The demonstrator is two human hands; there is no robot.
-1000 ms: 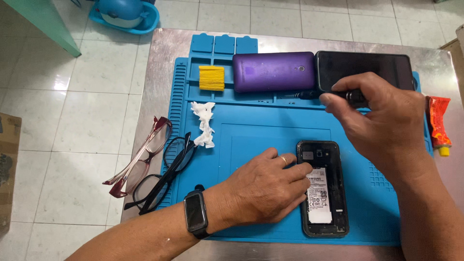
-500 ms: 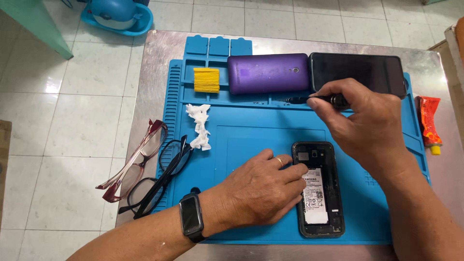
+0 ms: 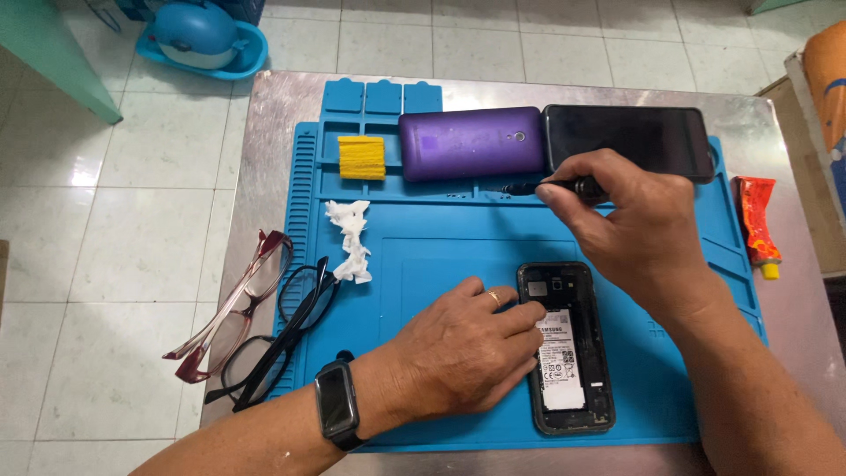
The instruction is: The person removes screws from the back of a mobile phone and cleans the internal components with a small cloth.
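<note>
An opened black phone (image 3: 568, 348) with its battery showing lies on the blue work mat (image 3: 441, 238), near the front. My left hand (image 3: 463, 353) rests flat on the mat, its fingertips touching the phone's left side. My right hand (image 3: 639, 225) hovers above the phone's top end and grips a thin black screwdriver (image 3: 539, 187), tip pointing left. A purple phone back cover (image 3: 471, 143) and a black phone (image 3: 630, 139), face up, lie along the mat's far edge.
A yellow pad (image 3: 362, 157) and a crumpled white tissue (image 3: 351, 238) lie on the mat's left part. Two pairs of glasses (image 3: 256, 326) sit at the metal table's (image 3: 282, 97) left edge. An orange tube (image 3: 760, 225) lies right of the mat. A blue basin (image 3: 198, 35) stands on the floor.
My right hand with the screwdriver has drifted slightly left and toward the phone. My left hand stays on the phone's left side.
</note>
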